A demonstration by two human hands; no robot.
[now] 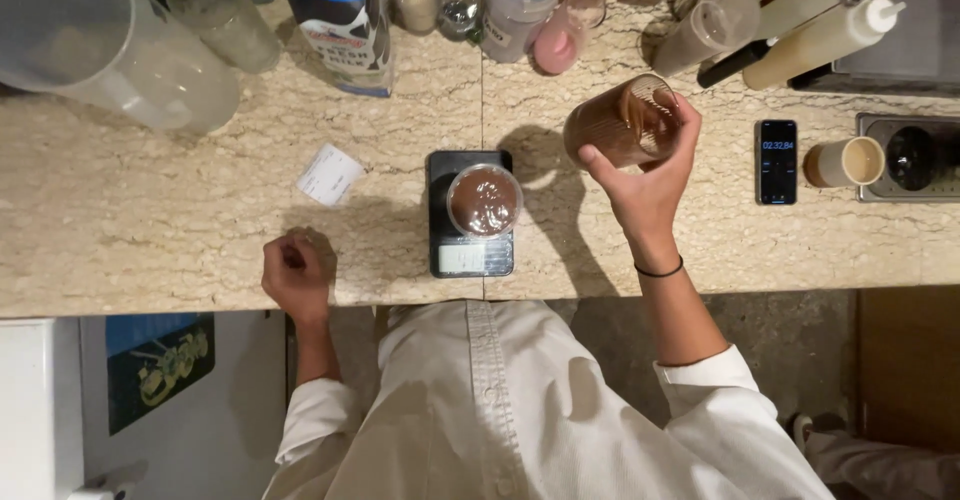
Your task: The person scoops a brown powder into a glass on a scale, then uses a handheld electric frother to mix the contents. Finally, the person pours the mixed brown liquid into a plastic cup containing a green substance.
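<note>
Fingers (598, 160) of the right hand (645, 175) are wrapping around a ribbed brown tumbler (618, 122), gripping its side wall while the glass is tilting, its mouth facing toward three o'clock. It is hanging above the worktop (180, 220), at about two o'clock from the black scale (470, 215). On the scale's platform a clear cup (485, 200) of brown drink is sitting upright, near the centre of the view.

The left hand (296, 275) is resting on the worktop edge at about eight o'clock from the scale, curled into a loose fist and holding nothing that can be seen. A small white paper slip (330, 173) is lying just beyond it, at ten o'clock from the scale.

The tumbler looks stiff and breakable, probably glass, and some liquid seems to be clinging inside, so it is likely fairly light but slippery if wet; the ribs are giving grip, and the mid-wall hold looks sound.

A dark phone (777, 162) is lying at three o'clock, with a small paper cup (846, 163) just beside it. Along twelve o'clock a milk carton (345, 20), a clear jug (110, 45) and squeeze bottles (820, 35) are standing.
</note>
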